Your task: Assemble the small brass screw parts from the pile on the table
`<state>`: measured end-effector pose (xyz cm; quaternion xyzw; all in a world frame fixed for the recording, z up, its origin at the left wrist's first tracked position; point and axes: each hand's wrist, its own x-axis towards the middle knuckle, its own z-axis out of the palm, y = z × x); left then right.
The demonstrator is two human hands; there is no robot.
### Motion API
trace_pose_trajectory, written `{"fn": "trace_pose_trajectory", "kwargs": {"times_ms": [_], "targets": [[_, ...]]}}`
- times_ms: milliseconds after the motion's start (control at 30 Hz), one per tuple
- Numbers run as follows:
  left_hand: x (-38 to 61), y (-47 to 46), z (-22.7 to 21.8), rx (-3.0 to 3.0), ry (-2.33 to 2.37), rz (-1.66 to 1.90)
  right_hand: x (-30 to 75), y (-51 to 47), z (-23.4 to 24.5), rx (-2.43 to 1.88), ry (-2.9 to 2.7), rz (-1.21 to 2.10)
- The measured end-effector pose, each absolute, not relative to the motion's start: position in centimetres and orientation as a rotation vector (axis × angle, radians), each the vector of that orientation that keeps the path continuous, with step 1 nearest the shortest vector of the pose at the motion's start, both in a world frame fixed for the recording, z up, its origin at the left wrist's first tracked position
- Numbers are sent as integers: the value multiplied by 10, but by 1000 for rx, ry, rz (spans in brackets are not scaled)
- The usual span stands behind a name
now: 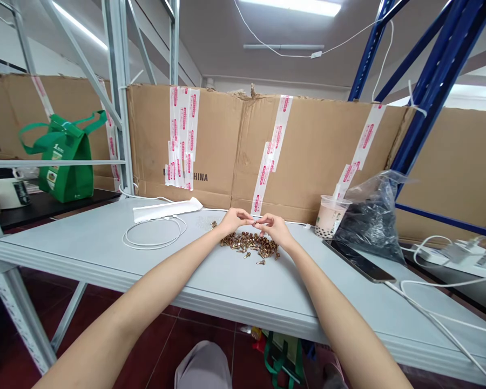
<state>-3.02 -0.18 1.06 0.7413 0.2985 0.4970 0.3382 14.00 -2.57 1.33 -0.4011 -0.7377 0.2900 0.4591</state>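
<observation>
Both hands meet above a heap of small brass-coloured screws [253, 244] on the grey tabletop. My left hand [235, 220] is closed in a pinch, its fingertips almost touching those of the other hand. My right hand [274, 227] is pinched too, around something small and dark at the fingertips, too tiny to name. A few screws lie apart at the near edge of the heap. Behind my left wrist is a faint scatter of small clear bits [204, 221], with a few screws beside it.
On the right stand a bubble tea cup [329, 217], a dark-filled plastic bag [368, 221] and a phone [358, 260] with a white cable. To the left lie a coiled white cable [146, 246] and a white paper strip [168, 209]. A cardboard wall [214, 140] closes off the back.
</observation>
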Motion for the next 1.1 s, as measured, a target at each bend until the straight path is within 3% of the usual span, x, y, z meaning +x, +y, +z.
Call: {"fn": "trace_pose_trajectory", "kwargs": {"times_ms": [300, 1100], "targets": [[-30, -8, 16, 2283, 1009, 1400, 138, -35, 19, -1014, -1779, 863], [-23, -21, 21, 2406, 1044, 1438, 136, -34, 17, -1005, -1904, 689]]}}
